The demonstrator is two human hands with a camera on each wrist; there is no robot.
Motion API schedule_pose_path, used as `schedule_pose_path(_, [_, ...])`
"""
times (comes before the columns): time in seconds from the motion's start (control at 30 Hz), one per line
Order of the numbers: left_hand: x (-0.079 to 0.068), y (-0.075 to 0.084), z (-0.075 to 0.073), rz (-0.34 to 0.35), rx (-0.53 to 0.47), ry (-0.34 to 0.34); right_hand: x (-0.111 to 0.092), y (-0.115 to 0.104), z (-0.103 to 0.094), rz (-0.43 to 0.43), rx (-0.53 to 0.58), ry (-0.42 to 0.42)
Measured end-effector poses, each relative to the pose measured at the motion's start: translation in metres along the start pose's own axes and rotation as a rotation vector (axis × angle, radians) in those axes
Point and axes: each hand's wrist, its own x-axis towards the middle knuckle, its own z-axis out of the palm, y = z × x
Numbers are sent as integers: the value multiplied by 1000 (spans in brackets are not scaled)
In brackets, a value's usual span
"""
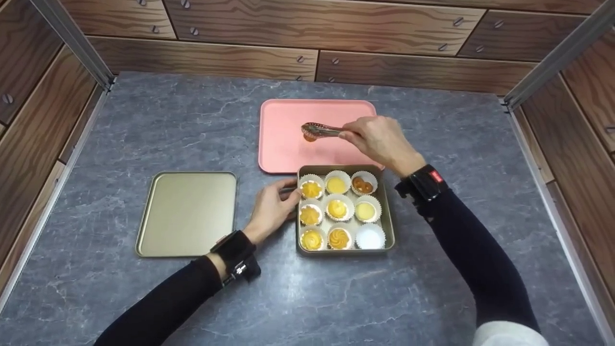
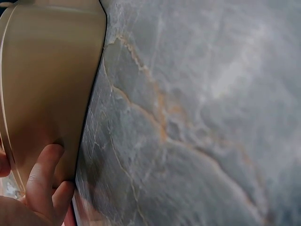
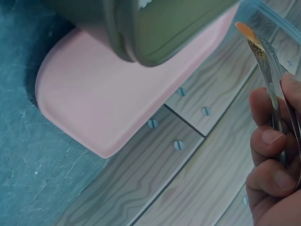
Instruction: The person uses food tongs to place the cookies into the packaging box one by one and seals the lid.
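Observation:
My right hand (image 1: 382,142) grips metal tongs (image 1: 329,130), also seen in the right wrist view. A small orange-brown piece (image 1: 310,138) sits in the tongs' tips, above the pink tray (image 1: 278,158). My left hand (image 1: 271,209) holds the left wall of a square gold tin (image 1: 390,230). In the left wrist view, fingers (image 2: 42,174) lie against the tin's outer side, with a thumb tip near its rim. Inside the tin, yellow and orange-brown cookies stand in white paper cups. Only white shows in the front right paper cup (image 1: 370,236).
A flat gold lid (image 1: 190,214) lies left of the tin on the grey marbled table (image 1: 192,120). The tray is behind the tin, close to its back edge. Wood-patterned walls (image 1: 336,24) and metal posts (image 1: 547,60) border the table.

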Motion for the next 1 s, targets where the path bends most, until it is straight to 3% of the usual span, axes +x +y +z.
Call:
schedule_pose_path(0.17, [1,0,1,24,24,17,-21,-3,-10,-27,28,40])
schedule_pose_path(0.4, [1,-1,1,4,-21,3,-52,-3,-19,-65,44,76])
schedule_pose_path(0.7, [-1,-1,-1,-7,-24,1,-89,-7,-29,-62,45,52])
schedule_pose_path(1.0, [0,-1,0,26,18,13,-115,-5,-33,-18,46,41])
